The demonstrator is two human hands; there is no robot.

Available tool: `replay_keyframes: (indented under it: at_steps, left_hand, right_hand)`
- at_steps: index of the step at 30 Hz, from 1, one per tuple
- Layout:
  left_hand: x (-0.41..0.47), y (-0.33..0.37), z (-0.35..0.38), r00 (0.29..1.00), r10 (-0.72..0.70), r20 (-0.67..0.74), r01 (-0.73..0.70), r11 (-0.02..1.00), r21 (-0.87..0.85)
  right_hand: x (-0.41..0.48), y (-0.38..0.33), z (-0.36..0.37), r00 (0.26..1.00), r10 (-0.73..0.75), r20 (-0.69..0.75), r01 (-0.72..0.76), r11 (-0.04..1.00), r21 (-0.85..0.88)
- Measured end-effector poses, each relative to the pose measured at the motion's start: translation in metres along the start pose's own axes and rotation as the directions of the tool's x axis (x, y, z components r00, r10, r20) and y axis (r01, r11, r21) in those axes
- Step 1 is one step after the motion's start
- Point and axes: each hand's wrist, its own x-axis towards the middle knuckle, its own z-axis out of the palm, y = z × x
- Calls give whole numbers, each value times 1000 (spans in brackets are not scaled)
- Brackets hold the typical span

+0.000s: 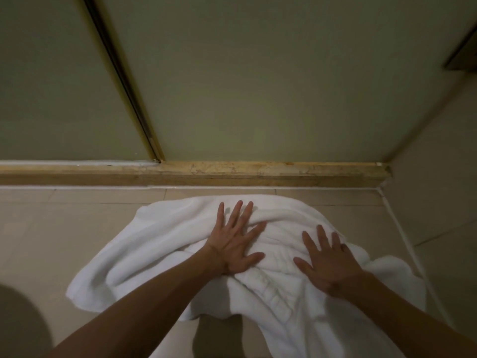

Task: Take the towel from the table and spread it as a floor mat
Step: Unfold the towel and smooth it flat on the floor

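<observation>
A white towel lies rumpled on the beige tiled floor, just in front of a stone threshold. Folds and ridges run through its middle and right side. My left hand rests flat on the towel's centre, palm down, fingers spread toward the threshold. My right hand lies flat on the towel's right part, fingers also spread. Neither hand grips the cloth. My forearms cover the near part of the towel.
A marble threshold runs across in front of frosted glass shower panels with a brass-edged door seam. A wall closes the right side. A rounded dark shape sits at the lower left. Bare tile lies to the left.
</observation>
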Motion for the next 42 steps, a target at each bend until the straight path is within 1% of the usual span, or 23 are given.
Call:
replay_keyframes:
  at_steps: [5, 8, 10, 12, 15, 19, 21, 25, 28, 32, 37, 42]
  left_hand:
    - [-2, -3, -2, 999, 37, 18, -38, 999, 24]
    - [-5, -9, -4, 996, 62, 59, -62, 998, 0]
    - [-10, -13, -4, 995, 74, 70, -71, 996, -49]
    - [-16, -19, -4, 997, 23, 71, -13, 990, -140]
    - [-24, -34, -4, 987, -111, 115, 137, 959, -250]
    - [-28, -60, -4, 955, -232, 187, 280, 913, -297]
    - [-30, -67, 0, 940, -276, 202, 325, 903, -280]
    - [-32, -69, 9, 947, -286, 149, 313, 924, -218]
    - [-34, -70, 11, 945, -305, 115, 322, 930, -179]
    - [-41, -66, 15, 927, -340, 158, 366, 911, -189]
    - [-67, -58, 19, 904, -381, 194, 420, 875, -241]
    - [-102, -46, 26, 878, -440, 189, 477, 839, -263]
  right_hand:
    - [-9, -15, 9, 996, 72, 54, -77, 992, 104]
    - [-7, -15, -3, 996, 67, 56, -76, 979, 188]
    - [-4, -12, -12, 998, 48, 37, -54, 981, 188]
    - [0, -8, -17, 999, 28, 24, -32, 981, 193]
    - [9, -5, -19, 1000, 8, 13, -10, 979, 203]
    - [29, -4, -21, 1000, -9, -5, 10, 976, 219]
    - [40, -2, -21, 999, -23, -23, 28, 972, 233]
    - [57, 2, -20, 998, -32, -52, 44, 966, 255]
    - [63, -1, -26, 998, -26, -56, 42, 952, 304]
    - [60, -28, -31, 988, -136, -69, 152, 921, 359]
    - [55, -57, -32, 982, -182, -55, 190, 936, 297]
    - [44, -71, -28, 967, -254, -33, 255, 940, 227]
